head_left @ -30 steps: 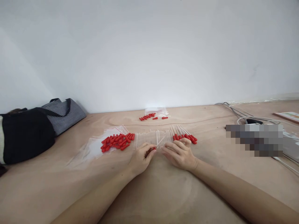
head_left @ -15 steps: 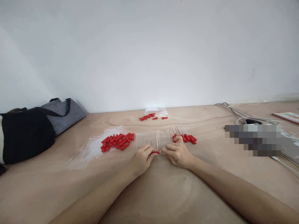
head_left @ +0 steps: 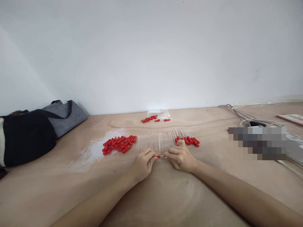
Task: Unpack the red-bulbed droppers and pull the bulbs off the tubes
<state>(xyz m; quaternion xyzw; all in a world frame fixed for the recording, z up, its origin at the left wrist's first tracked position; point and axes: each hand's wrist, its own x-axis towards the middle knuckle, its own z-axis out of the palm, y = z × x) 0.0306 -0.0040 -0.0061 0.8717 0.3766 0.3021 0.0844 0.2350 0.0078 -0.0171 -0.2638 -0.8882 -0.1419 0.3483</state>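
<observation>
Between the fingertips of my left hand is a red rubber dropper bulb, mostly covered by the fingers. My right hand pinches a thin clear dropper tube, whose end meets the bulb's mouth; how deep it sits inside cannot be made out. Just beyond both hands lies a row of clear tubes side by side. Loose red bulbs are heaped to the left of that row. On the right, several droppers with red bulbs fitted fan out, partly behind my right hand.
Clear zip bags lie under and beside the bulb heap. Near the wall are more red bulbs and a bag with thin tubes. A black and striped bag stands at left; cables and a blurred-out object are at right.
The fingers of my left hand now cover more of the red bulb, and a little more clear tube shows between the hands. Everything else lies as before.
</observation>
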